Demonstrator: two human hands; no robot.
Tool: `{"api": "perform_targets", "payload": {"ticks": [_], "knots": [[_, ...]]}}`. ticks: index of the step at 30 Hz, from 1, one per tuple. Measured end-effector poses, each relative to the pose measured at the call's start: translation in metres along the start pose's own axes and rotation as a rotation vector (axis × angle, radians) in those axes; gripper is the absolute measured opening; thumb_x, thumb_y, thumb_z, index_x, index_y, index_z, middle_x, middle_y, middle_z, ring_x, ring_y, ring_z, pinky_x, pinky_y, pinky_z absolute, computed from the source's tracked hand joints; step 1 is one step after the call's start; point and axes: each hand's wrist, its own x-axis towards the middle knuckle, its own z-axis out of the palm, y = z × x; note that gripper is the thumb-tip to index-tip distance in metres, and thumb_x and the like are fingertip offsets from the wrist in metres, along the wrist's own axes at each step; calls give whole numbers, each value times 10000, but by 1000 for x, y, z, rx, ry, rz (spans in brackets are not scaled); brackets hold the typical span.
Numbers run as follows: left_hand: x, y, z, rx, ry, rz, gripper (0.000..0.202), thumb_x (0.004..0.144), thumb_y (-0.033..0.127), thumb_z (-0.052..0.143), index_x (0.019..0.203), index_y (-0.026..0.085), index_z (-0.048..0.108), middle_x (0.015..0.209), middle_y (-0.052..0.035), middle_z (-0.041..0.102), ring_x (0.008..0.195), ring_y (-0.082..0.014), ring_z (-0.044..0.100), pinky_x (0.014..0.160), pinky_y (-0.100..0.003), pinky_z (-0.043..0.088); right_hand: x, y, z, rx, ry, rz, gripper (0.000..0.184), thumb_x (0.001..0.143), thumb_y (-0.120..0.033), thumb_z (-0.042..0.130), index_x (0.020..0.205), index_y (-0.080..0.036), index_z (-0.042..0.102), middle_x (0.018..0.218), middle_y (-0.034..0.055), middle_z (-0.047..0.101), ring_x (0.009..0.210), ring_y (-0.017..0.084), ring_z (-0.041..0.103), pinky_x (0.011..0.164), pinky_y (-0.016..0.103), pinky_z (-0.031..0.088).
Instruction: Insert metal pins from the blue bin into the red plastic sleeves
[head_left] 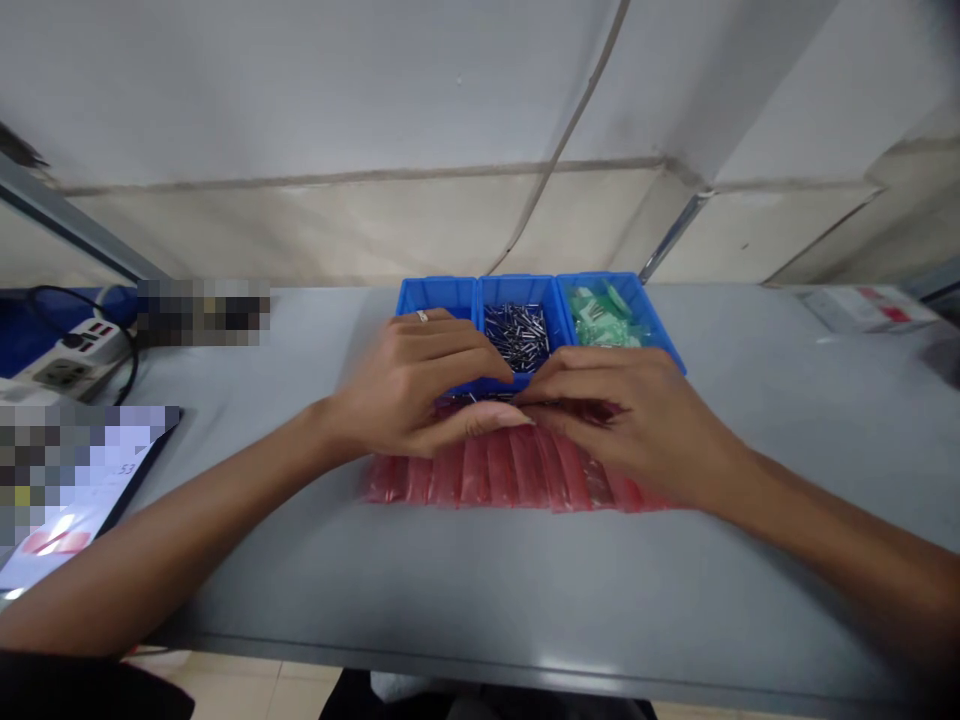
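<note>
While the middle bin (517, 278) holds metal pins (517, 338) and the right bin (665, 325) green packets (600, 312), left hand (420, 385) and right hand (637, 410) hover over red bags (487, 475), grip unclear.

Reads as a small-parts workshop or light-factory station, not a home. Evidence: long plain grey table (525, 590) pushed against a bare, scuffed white-and-cream wall (300, 90); three open blue plastic bins (439, 293) side by side, one full of loose shiny metal pins (517, 335), another with green plastic packets (600, 310); row of translucent red plastic bags (495, 470); white multi-socket power strip (79, 350) at left.
</note>
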Motion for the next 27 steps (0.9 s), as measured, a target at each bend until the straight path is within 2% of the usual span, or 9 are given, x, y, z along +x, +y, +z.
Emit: {"api": "perform_targets", "payload": {"ticks": [2,5,8,10,14,19,23,27], "knots": [[-1,0,0,29,30,26,241,920,420,733,1026,210,680,889,-21,762,822,-182,729,752,-332,539,1,-7,-1,104,112,104,105,964,-231,700,931,-245,798,876,-1,775,779,158,713,702,312,567],[-1,2,0,91,79,47,179,924,311,730,1063,220,665,911,-26,767,818,-175,733,739,-325,547,1,-14,-1,322,270,224,54,925,-301,756,926,-276,804,816,-21,775,660,148,699,611,296,581],[2,5,-3,133,124,49,105,948,219,689,1048,216,661,866,-25,766,771,-168,735,705,-318,546,-1,-17,1,589,288,285,82,913,-308,772,977,-270,806,767,-34,766,480,97,621,467,254,542],[5,7,-5,159,142,50,35,970,225,666,1005,220,662,839,-12,769,731,-157,732,679,-310,544,-1,-17,3,702,308,293,80,907,-271,780,981,-251,802,787,-30,777,476,85,633,454,228,554],[8,10,-7,217,181,66,91,1001,242,630,919,209,653,778,3,762,673,-137,716,639,-288,543,-2,-19,5,760,365,268,86,886,-214,800,966,-243,811,824,-8,795,623,121,734,515,208,619],[5,10,-4,194,212,49,137,976,334,688,985,200,659,793,-6,762,657,-138,700,639,-292,549,-4,-19,6,854,396,231,128,882,-196,799,999,-248,814,833,0,790,573,139,721,462,244,647],[2,9,-2,214,233,28,40,969,238,676,973,204,655,743,11,736,628,-128,685,622,-283,544,-4,-19,5,849,399,253,116,889,-204,794,992,-254,809,850,15,789,679,176,767,466,246,654],[3,10,-3,236,236,22,92,983,243,648,900,203,657,723,13,728,619,-124,684,592,-272,531,-3,-19,5,870,394,239,115,890,-208,794,1002,-230,800,865,19,791,696,180,774,461,242,652]]}}
